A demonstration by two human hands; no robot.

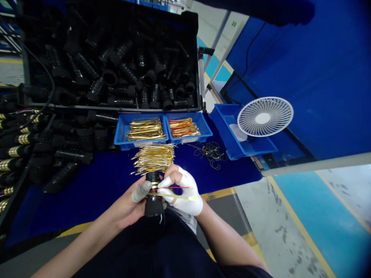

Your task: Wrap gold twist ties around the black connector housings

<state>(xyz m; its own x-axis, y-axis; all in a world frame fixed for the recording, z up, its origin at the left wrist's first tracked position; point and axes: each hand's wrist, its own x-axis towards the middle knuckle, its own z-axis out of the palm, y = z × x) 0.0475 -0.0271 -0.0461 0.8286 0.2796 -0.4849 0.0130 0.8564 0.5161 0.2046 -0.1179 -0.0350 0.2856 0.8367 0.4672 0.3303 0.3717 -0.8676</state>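
Note:
Close to my body, my left hand is closed around a black ribbed rubber sleeve, its thumb in a grey finger cover. The sleeve's flared end points toward me, and gold bands circle its ribbed part. My right hand, in a white glove with bare fingertips, pinches a thin red strip and a pale gold strip against the sleeve's right side. Both strips reach across my right palm. Just beyond my hands, a pile of gold strips lies on the blue table cover.
Two blue bins hold gold strips and red-gold strips. Behind stands a large black crate of ribbed sleeves. Black rings lie right, near a white fan above another blue bin. Gold-banded sleeves lie left.

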